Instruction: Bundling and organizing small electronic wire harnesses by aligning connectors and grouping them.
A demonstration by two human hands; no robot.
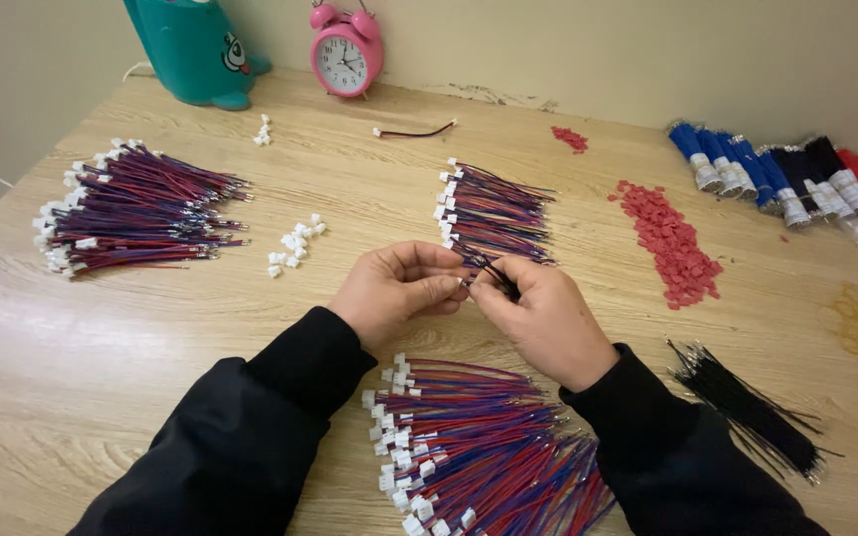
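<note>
Both hands are meeting mid-table: the left hand [396, 293] is pinching a tiny white plug, the right hand [538, 318] is gripping thin black wires [497, 276] that are poking toward 12 o'clock. Looks feather-light and floppy, so holding right by the tip seems smartest. More wire bundles [479, 447] are lying at 6.

- Probably a home table used for piecework: a pink alarm clock [347, 55] and a teal toy figure [196, 50] at upper left.
- Bundled wire harnesses [136, 206] and red connector pieces [672, 243] cover the wooden tabletop [71, 357].
</note>
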